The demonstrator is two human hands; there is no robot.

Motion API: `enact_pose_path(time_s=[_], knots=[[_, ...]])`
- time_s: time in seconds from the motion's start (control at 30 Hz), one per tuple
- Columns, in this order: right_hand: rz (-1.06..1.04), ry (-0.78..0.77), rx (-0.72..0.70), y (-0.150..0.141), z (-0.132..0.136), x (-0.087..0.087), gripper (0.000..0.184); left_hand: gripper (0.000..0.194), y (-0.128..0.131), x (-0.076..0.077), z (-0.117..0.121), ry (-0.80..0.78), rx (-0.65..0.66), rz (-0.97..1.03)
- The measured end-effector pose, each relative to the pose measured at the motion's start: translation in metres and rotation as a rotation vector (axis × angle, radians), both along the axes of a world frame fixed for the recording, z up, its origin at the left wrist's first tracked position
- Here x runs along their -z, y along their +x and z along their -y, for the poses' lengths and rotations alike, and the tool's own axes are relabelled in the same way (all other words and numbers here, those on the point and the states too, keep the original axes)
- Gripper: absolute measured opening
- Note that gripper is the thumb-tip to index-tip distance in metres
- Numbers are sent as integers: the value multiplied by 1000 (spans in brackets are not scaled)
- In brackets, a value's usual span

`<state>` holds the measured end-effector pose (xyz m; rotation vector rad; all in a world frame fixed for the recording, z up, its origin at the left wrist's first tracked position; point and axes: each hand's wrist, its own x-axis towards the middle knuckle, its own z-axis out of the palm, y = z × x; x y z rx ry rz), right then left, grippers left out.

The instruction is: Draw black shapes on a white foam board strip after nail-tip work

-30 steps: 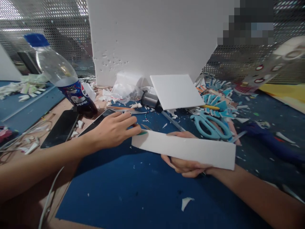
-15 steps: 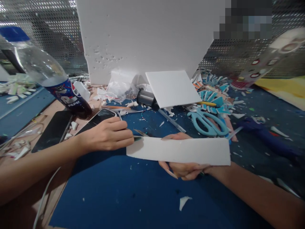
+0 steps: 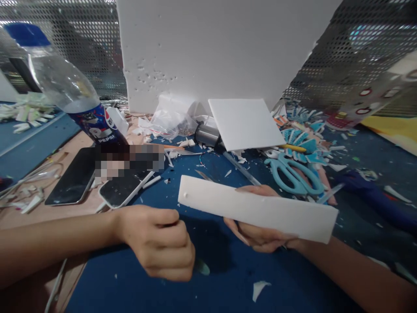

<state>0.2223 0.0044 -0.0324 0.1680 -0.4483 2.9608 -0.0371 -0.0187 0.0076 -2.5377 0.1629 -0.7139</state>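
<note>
My right hand (image 3: 260, 232) grips a long white foam strip (image 3: 257, 208) from underneath, thumb behind its upper edge, and holds it slightly tilted above the blue mat (image 3: 224, 282). My left hand (image 3: 159, 243) is curled into a fist low over the mat, just left of and below the strip's left end. A pale green tip (image 3: 202, 266) pokes out under its fingers; I cannot make out what it is.
A large white foam board (image 3: 211, 48) stands at the back, with a small foam square (image 3: 244, 124) leaning over a metal cylinder (image 3: 206, 134). Teal scissors (image 3: 293, 174) and coloured cutouts (image 3: 299, 134) lie at the right. A Pepsi bottle (image 3: 81, 113) and two phones (image 3: 73, 178) sit at the left.
My left hand pulled back from the strip's left end toward me and closed into a fist. The strip tilted, its right end dropping slightly.
</note>
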Motion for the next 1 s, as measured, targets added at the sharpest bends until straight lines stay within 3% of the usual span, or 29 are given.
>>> enact_pose_path(time_s=[0.1,0.2,0.3,0.37,0.5,0.7,0.9,1.0], knots=[[14,7,13,1,1,0,63,17,0,7,2,-73,-102,112],[106,57,18,3,1,-2,65,26,-1,6,-3,-55,-348,266],[182,100,36,2,1,-3,71,37,1,0,-10,-5,-624,240],[149,77,29,0,2,-2,75,33,3,-3,-12,21,-690,185],[1,19,-28,-7,3,3,79,22,6,0,-14,51,-673,139],[14,36,22,-8,6,5,71,19,3,11,-19,-56,-551,72],[75,62,141,-6,5,1,75,23,4,12,-8,-151,-276,77],[114,75,202,-4,1,0,72,21,5,12,-3,-166,-203,120]])
